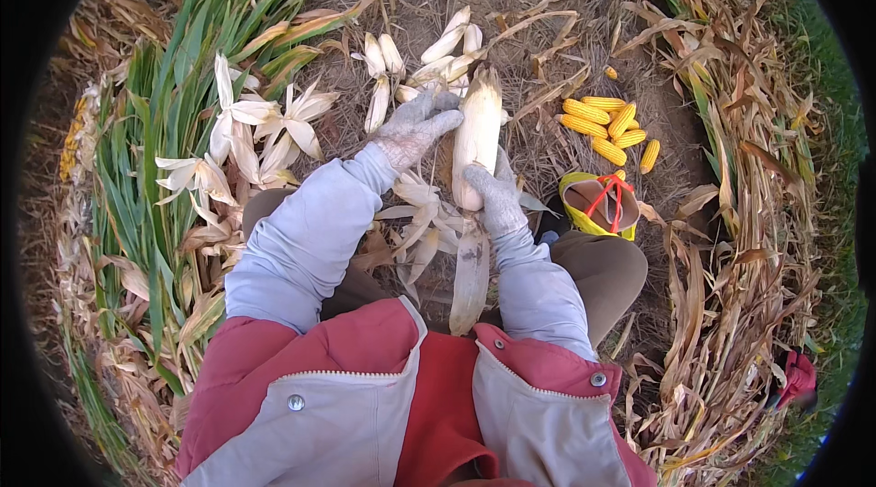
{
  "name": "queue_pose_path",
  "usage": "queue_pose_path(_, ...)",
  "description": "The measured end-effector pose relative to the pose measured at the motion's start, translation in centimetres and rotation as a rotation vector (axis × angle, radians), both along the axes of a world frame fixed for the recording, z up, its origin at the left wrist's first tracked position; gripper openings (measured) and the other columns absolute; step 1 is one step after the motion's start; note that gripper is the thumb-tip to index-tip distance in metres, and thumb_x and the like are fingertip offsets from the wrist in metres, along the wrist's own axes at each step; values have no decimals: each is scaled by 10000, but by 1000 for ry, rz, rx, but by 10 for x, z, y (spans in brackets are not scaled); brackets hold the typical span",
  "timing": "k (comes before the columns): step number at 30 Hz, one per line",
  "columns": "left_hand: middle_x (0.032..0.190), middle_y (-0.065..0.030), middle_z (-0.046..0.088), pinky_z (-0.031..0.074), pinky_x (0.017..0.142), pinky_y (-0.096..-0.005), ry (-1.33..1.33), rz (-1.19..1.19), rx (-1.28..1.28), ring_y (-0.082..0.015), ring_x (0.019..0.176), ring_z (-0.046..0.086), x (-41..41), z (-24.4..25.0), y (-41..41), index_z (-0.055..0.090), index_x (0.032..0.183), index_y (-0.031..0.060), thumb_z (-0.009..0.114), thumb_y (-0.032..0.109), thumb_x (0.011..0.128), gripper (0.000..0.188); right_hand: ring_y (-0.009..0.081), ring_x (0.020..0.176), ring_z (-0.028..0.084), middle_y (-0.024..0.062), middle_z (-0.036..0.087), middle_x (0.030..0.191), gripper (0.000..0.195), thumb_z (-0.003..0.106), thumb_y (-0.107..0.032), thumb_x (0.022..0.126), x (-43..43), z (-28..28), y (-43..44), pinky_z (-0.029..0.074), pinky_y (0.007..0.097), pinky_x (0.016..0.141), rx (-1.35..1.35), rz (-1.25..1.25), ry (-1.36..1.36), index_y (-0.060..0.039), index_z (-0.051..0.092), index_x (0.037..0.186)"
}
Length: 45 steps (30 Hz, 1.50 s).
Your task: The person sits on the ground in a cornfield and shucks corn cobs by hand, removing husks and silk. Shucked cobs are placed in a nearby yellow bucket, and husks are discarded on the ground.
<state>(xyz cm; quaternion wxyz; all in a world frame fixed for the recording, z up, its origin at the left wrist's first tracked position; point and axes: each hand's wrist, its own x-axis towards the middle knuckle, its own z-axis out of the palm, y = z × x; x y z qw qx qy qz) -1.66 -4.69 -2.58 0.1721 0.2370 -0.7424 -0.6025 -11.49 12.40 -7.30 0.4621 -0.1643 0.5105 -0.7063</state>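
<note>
An ear of corn in its pale, dry husk (477,134) stands out in front of me, with its dark silk end pointing away. My right hand (498,189), in a light grey knit glove, grips the ear near its lower end. Beside the upper left edge of the ear is my left hand (421,127), gloved too, with bent fingers and thumb close to the husk. Whether it pinches any husk I cannot tell. A loose husk leaf (471,275) lies or hangs below the ear, towards my lap.
Several unhusked ears (445,42) lie beyond my hands. To the right are several bare yellow cobs (609,121) and a yellow shoe with red laces (599,206). Peeled husks (239,121) lie left, beside green stalks (147,165). Dry stalks (732,268) line the right side.
</note>
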Motion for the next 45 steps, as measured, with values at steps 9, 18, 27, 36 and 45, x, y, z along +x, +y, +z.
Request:
queue_pose_path(9, 1079, -84, 642, 452, 942, -308, -52, 147, -87, -168, 1011, 582, 8, 12, -13, 614, 1177, -1, 684, 336, 897, 445, 189, 1151, 577, 133, 575, 1299, 774, 745, -79, 777, 16, 3, -6, 460, 302, 1001, 50, 54, 265, 43, 374, 1446)
queue_pose_path(18, 961, -156, 638, 466, 852, -375, -133, 63, -300, -256, 934, 613, 7, 10, -22, 622, 1026, -15, 656, 376, 887, 417, 183, 1082, 601, 119, 604, 1248, 694, 749, -108, 804, 20, -15, -2, 501, 309, 931, 23, 78, 152, 8, 440, 1414)
queue_pose_path(27, 937, -139, 637, 497, 834, -386, 35, -172, -364, -330, 946, 623, 10, -17, -1, 646, 1081, 62, 656, 259, 916, 257, 211, 933, 632, 84, 630, 1102, 475, 609, -251, 927, 21, -25, -7, 533, 326, 821, -141, -99, -319, -17, 506, 1327)
queue_pose_path(36, 1016, -115, 649, 472, 882, -331, 110, -119, -226, -231, 970, 620, 5, -12, 16, 660, 1095, -10, 618, 176, 957, 236, 262, 1094, 614, 93, 626, 1231, 549, 575, -486, 972, 4, -79, -16, 510, 423, 968, -163, -19, -331, -85, 526, 1343)
queue_pose_path(45, 943, -62, 607, 464, 864, -315, -101, -490, 46, -164, 927, 583, 20, 17, 26, 629, 1017, 12, 581, 199, 970, 198, 291, 1094, 592, 153, 589, 1237, 711, 630, -542, 910, -23, -59, -11, 501, 435, 958, -3, -520, -587, -44, 466, 1391)
